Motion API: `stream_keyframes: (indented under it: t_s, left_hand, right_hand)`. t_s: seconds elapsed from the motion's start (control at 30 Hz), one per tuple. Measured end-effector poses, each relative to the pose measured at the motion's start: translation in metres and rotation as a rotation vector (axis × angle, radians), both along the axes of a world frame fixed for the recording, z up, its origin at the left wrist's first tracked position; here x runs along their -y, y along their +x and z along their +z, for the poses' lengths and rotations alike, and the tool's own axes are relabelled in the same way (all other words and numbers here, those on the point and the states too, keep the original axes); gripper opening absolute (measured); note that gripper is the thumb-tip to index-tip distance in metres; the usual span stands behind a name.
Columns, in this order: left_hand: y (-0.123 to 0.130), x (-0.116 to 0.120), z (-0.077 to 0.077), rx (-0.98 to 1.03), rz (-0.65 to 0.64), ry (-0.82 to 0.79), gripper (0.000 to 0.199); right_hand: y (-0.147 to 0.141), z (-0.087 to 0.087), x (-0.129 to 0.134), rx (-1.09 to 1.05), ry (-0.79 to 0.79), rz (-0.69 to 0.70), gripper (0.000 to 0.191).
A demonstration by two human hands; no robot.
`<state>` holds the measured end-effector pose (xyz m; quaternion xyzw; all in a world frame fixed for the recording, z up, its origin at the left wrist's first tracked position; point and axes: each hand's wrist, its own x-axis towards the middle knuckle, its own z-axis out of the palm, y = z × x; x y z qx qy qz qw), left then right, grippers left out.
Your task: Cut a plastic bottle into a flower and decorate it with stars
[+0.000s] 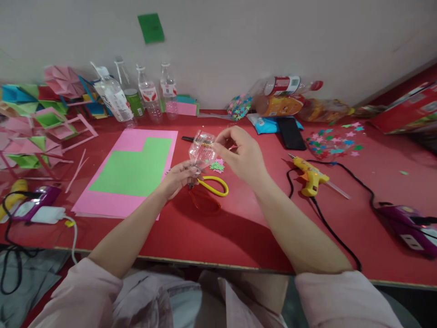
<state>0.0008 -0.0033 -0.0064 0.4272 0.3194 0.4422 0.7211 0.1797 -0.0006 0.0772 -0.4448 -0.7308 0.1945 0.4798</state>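
My left hand [180, 180] is closed round the lower end of a clear plastic bottle piece [201, 148], held tilted above the table. At the right side of the piece's upper part, my right hand [239, 152] is pinched, thumb against fingertips. Whatever sits in that pinch is too small or hidden to make out. Under my hands lie scissors [213, 186] with one yellow and one red handle; their dark blades are partly covered by the plastic and my left hand. Behind the plastic is a small pile of green and pink paper stars [217, 166].
Pink and green paper sheets [133, 166] lie at left, near folded-paper models [37, 123]. Clear bottles [148, 93] stand by the wall. At right are a yellow glue gun [310, 175] with its cord, a black phone [291, 133], a star-covered plastic piece [336, 141] and a purple power strip [408, 228].
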Motion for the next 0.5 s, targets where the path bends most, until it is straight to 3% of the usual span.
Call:
stream_keyframes:
  t_s: [0.5]
  left_hand:
    - [0.0022, 0.0024, 0.0022, -0.045, 0.05, 0.022, 0.034]
  right_hand:
    - [0.0004, -0.0052, -0.0061, 0.1, -0.078, -0.014, 0.013]
